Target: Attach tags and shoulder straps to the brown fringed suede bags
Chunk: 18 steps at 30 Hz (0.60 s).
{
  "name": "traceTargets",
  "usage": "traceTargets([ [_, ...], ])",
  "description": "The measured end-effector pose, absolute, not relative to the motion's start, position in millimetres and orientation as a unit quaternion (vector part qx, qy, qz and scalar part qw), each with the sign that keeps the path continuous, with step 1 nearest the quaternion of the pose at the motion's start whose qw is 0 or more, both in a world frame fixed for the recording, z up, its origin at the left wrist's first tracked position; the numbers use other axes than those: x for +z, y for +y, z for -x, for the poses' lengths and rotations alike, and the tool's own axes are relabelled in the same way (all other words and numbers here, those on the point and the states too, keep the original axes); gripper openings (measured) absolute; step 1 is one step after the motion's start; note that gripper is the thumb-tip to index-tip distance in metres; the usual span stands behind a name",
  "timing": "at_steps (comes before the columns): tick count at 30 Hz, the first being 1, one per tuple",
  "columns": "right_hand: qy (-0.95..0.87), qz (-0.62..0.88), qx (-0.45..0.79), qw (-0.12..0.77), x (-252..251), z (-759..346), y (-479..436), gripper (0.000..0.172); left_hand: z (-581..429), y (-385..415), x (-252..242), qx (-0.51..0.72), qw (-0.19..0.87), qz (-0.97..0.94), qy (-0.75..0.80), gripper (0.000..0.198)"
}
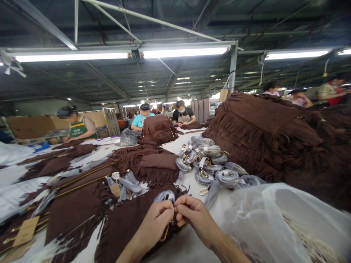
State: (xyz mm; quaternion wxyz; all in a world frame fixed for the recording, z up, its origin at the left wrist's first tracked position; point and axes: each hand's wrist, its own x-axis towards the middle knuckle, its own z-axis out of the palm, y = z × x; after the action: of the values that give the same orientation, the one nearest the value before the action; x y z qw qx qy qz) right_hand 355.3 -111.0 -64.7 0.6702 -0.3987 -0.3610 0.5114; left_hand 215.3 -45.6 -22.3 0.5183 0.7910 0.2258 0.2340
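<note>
My left hand [155,221] and my right hand [195,217] meet fingertip to fingertip low in the middle of the view. Both are closed in a pinch, and what lies between the fingers is too small or hidden to make out. Just behind the left fingers sits a coiled grey strap in plastic wrap [164,196]. Below those fingers a gold clasp [164,233] hangs down. Under the hands lies a dark brown fringed bag [123,223], its right part covered by them.
Wrapped straps [227,178] with gold clips lie heaped beyond my right hand. A tall pile of brown fringed bags [255,124] rises at right. A translucent plastic bag [263,215] holds pale cords. Tagged bags [76,204] spread left. Co-workers [82,128] work farther back.
</note>
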Motion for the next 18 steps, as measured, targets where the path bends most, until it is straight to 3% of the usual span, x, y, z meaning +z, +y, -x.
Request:
traceTargets([
  [12,-0.399,0.437,0.444,0.673,-67,-352,-110,0.039,-219,-47,-28,0.274,0.493,-0.794,0.227,0.024],
  [18,-0.453,0.431,0.366,0.689,-72,-349,-107,0.024,-222,-54,-30,0.304,0.448,-0.804,0.247,0.025],
])
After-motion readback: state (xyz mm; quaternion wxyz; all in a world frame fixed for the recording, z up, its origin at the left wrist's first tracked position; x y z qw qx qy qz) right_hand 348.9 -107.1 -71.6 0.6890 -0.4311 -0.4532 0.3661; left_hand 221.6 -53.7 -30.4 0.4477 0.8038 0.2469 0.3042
